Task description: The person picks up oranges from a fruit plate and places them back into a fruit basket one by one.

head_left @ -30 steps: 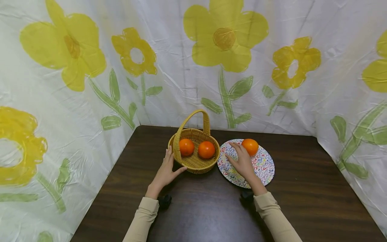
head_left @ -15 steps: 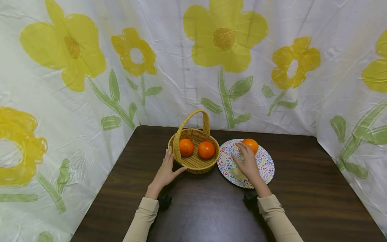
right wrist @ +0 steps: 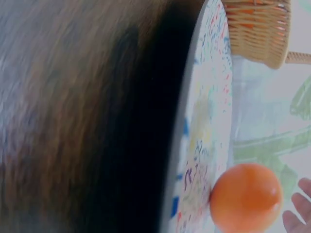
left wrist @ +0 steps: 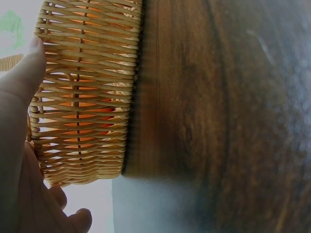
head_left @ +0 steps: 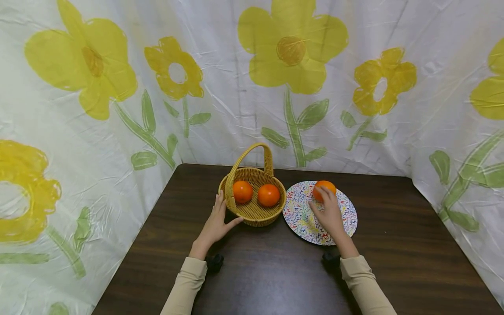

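Observation:
My left hand [head_left: 214,221] rests against the near left side of a yellow wicker basket [head_left: 256,222], fingers at the rim and thumb along the front. In the left wrist view the thumb lies by the top of the woven wall [left wrist: 87,58]. Two round, glossy orange fruits [head_left: 243,191] sit inside the basket. A third orange fruit [head_left: 326,184] lies toward the back of a round, colourfully speckled plate [head_left: 295,210]. Over the plate my right hand [head_left: 330,213] has its fingers spread, overlapping that fruit; in the right wrist view a gap shows between fingertips [right wrist: 303,206] and fruit.
The basket's tall arched handle [head_left: 256,146] rises above the fruits. Basket and plate stand side by side near the back of a dark wooden table [head_left: 393,245]. A white curtain [head_left: 224,131] with yellow flowers surrounds it at the back and sides.
My right hand has moved to the right across the plate, and its fingers now overlap the fruit there. The left hand, basket and fruits have stayed put.

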### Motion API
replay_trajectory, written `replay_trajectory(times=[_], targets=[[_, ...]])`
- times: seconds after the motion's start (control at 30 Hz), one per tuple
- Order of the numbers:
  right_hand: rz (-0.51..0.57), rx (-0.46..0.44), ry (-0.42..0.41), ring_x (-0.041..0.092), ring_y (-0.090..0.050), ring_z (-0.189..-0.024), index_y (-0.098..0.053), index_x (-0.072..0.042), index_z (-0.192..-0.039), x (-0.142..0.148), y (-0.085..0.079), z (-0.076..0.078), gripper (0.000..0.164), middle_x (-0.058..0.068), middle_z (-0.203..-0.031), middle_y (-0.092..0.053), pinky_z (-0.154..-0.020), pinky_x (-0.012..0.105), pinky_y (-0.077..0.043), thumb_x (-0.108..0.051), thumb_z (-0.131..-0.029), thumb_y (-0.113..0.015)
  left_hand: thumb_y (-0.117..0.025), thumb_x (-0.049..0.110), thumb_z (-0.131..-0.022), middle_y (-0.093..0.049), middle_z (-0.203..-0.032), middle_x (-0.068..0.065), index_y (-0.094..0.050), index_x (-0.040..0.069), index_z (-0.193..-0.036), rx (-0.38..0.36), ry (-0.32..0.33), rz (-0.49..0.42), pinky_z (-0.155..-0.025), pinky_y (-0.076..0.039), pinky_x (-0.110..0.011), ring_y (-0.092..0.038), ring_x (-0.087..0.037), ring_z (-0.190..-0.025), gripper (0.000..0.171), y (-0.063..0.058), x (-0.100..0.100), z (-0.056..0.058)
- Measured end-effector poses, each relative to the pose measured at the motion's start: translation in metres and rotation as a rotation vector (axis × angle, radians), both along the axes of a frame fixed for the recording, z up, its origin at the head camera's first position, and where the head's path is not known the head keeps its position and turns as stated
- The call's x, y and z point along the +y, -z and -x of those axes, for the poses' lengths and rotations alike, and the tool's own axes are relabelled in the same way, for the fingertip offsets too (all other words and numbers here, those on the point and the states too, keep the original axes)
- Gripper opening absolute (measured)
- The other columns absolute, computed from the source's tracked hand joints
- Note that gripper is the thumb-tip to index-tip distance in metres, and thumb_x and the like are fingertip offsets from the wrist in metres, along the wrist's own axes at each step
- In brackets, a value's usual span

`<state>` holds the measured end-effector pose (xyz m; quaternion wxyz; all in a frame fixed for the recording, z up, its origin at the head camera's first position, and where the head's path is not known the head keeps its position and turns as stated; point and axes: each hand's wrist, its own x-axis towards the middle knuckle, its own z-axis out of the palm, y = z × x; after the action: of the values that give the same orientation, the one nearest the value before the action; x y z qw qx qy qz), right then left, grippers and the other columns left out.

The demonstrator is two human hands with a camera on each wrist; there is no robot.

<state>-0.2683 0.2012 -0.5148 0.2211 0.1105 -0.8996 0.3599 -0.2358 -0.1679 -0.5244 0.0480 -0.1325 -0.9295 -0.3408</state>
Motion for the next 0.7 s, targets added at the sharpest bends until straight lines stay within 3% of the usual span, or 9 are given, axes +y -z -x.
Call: replay_trajectory(times=[0.27, 0.7], targets=[[0.021, 0.008, 0.05, 0.042, -0.037, -0.123, -0.05, -0.002, -0.129, 0.012, 0.006, 0.003, 0.053, 0.023, -0.136, -0.039, -0.093, 0.061, -0.038, -0.018, -0.083, -0.07, -0.056, 0.059, -0.084, 0.01, -0.156, -0.004, -0.011, 0.027, -0.15, 0.001, -0.001, -0.002, -0.11, -0.013, -0.059, 0.01, -0.029, -0.142, 0.086, 0.001, 0.0, 0.0], [0.059, -0.019, 0.059, 0.046, -0.036, -0.122, -0.042, 0.002, -0.134, 0.027, 0.012, 0.009, 0.061, 0.027, -0.138, -0.032, -0.096, 0.063, -0.035, -0.019, -0.083, -0.07, -0.056, 0.057, -0.084, 0.011, -0.156, -0.004, -0.008, 0.031, -0.149, 0.011, 0.009, 0.003, -0.11, -0.014, -0.058, 0.012, -0.027, -0.142, 0.085, 0.002, -0.001, 0.001]])
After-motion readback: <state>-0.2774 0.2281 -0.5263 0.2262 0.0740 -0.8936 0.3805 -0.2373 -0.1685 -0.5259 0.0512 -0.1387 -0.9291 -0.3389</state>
